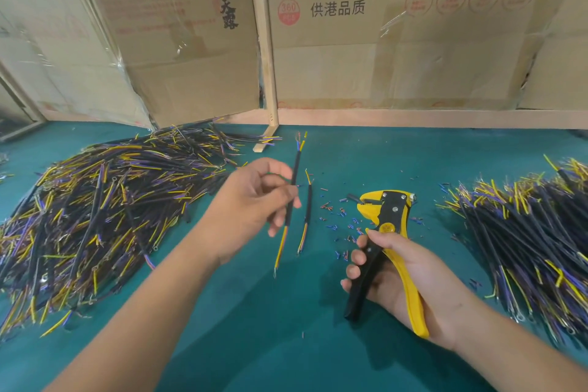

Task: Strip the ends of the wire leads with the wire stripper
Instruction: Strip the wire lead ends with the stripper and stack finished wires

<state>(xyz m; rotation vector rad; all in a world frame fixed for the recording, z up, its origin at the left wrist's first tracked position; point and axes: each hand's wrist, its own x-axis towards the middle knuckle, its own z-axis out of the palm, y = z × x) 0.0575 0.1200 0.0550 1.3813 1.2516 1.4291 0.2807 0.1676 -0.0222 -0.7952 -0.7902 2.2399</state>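
left hand [254,200] pinches a cable [294,175]; right hand [401,267] grips wire stripper [386,223], handles apart. next: feed cable end into its jaws.

Green table [286,344], wire piles [105,210], insulation scraps [343,226]

We are at a small workshop bench for wire assembly. A green mat [286,344] covers the table, and on it we see two big heaps of cut black leads with yellow and blue cores, one at left [95,216] and one at right [525,248]. Tiny bits of stripped insulation [343,226] lie scattered between them. Flattened cardboard cartons [397,41] with printed Chinese text, fixed on a wooden frame [265,41], wall off the back.
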